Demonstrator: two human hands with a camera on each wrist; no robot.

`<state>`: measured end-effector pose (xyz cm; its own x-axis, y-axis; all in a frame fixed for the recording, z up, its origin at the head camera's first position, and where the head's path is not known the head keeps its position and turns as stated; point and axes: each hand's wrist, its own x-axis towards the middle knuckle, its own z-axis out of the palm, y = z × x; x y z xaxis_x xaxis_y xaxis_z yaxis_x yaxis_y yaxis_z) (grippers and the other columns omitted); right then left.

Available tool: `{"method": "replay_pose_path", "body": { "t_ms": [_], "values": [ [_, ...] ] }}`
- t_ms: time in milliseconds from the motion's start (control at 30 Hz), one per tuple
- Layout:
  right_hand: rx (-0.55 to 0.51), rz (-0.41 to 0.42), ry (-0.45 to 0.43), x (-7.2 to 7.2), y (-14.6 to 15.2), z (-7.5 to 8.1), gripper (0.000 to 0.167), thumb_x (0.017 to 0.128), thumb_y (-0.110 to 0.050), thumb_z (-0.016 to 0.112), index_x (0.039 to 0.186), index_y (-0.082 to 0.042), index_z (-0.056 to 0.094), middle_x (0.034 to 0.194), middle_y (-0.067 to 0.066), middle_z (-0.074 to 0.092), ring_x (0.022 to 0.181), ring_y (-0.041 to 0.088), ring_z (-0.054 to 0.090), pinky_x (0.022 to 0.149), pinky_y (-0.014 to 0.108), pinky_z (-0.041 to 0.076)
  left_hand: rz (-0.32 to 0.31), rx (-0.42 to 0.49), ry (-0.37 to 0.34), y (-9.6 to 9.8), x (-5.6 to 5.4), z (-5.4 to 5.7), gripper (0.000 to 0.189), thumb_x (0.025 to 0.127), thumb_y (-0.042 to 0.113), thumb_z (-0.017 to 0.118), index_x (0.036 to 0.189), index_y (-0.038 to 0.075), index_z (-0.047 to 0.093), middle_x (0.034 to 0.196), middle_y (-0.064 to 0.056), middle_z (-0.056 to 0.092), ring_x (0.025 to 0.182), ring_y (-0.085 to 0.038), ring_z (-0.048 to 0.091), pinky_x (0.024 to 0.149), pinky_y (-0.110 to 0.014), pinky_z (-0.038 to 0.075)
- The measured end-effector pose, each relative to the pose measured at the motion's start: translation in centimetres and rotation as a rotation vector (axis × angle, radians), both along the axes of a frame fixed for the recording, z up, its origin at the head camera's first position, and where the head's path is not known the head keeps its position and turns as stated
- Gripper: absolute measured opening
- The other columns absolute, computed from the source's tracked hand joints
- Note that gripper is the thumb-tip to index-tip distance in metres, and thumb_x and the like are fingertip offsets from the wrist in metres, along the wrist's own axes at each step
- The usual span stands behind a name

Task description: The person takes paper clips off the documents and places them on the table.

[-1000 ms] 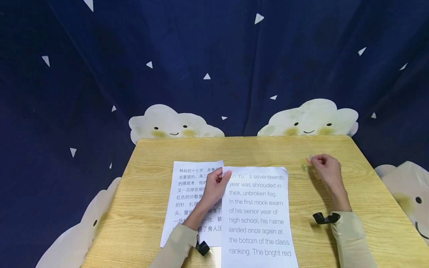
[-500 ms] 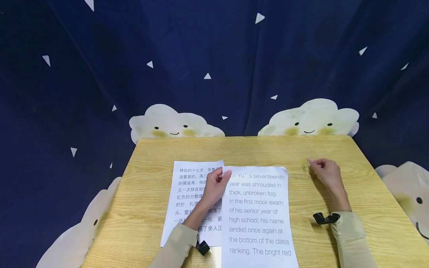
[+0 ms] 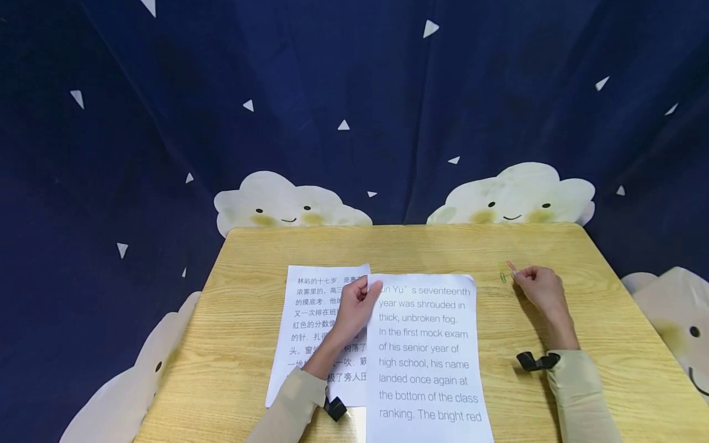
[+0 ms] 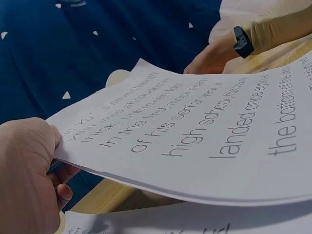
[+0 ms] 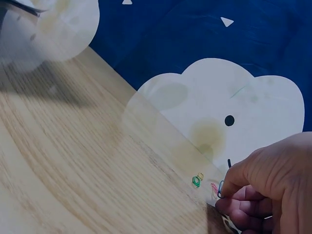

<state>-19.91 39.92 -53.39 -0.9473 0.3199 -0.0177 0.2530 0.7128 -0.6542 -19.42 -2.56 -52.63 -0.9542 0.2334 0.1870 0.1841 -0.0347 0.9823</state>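
My left hand (image 3: 354, 307) pinches the upper left edge of a paper sheet printed in English (image 3: 426, 351), thumb on top. In the left wrist view this sheet is raised above the surface below. Partly under it and the left arm lies a sheet printed in Chinese (image 3: 307, 344). At the right, my right hand (image 3: 543, 289) pinches a small bluish-grey paper clip (image 5: 221, 189) between thumb and fingers. Close to its fingertips are a red paper clip (image 3: 510, 266), a green paper clip (image 5: 196, 182) and a yellow paper clip (image 5: 200, 176).
A wood-grain table (image 3: 238, 344) carries everything. Behind it hangs a dark blue curtain (image 3: 310, 92) with white triangles and cloud shapes (image 3: 515, 191). Each wrist wears a black strap (image 3: 538, 361) below a beige sleeve (image 3: 581, 387).
My right hand has drawn slightly toward the near side, its fingertips now beside the red clip, with a small clip between them. The left hand and both sheets have stayed put.
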Motion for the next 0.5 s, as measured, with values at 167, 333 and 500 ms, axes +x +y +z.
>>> {"method": "replay_pose_path", "body": {
  "t_ms": [167,333,500],
  "values": [
    [0.038,-0.018,0.010,0.06,-0.09,-0.24,0.028,0.099,-0.023,0.063,0.096,0.004,0.070,0.072,0.006,0.064,0.062,0.019,0.052,0.051,0.031,0.042,0.006,-0.002,-0.010,0.02,-0.01,0.03,0.031,0.106,0.024,0.064,0.087,0.000,0.065,0.064,0.000,0.057,0.053,-0.008,0.049,0.048,-0.018,0.037],
    [0.070,-0.050,0.004,0.12,-0.34,-0.30,0.027,0.096,-0.024,0.064,0.092,0.001,0.072,0.072,0.004,0.066,0.063,0.019,0.053,0.054,0.032,0.042,0.006,-0.005,-0.004,0.01,0.01,0.08,0.037,0.106,0.026,0.064,0.080,0.000,0.058,0.062,0.001,0.053,0.052,-0.007,0.046,0.048,-0.018,0.034],
    [0.084,-0.071,0.000,0.17,-0.48,-0.35,0.024,0.093,-0.024,0.063,0.090,-0.002,0.073,0.075,0.007,0.069,0.066,0.022,0.057,0.056,0.032,0.043,-0.005,0.001,-0.004,-0.02,0.01,0.10,0.036,0.107,0.027,0.064,0.082,0.000,0.061,0.063,-0.001,0.055,0.052,-0.007,0.048,0.049,-0.018,0.035]
  ]
}}
